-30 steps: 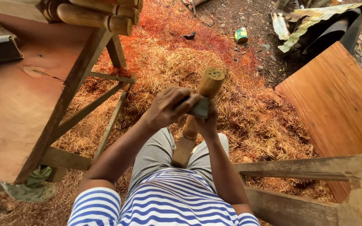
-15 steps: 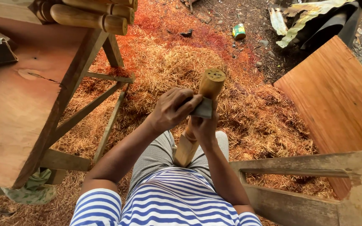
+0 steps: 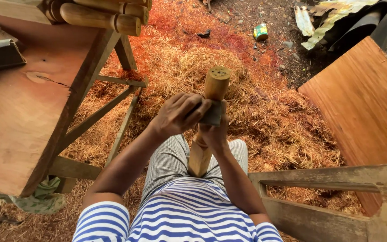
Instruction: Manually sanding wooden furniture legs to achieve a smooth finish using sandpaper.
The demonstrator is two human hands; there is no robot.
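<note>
Both hands closed on work: left hand (image 3: pixel 180 117) presses grey block (image 3: pixel 212 114) against peg (image 3: pixel 209 118); right hand (image 3: pixel 215 132) grips peg below. Grip unchanged since half-second ago; rubbing continues.

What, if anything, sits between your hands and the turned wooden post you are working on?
Only a small grey block: the left hand presses it against the round, pale turned wooden post, while the right hand has its grip directly on the post just below. Nothing else visible intervenes.
</note>
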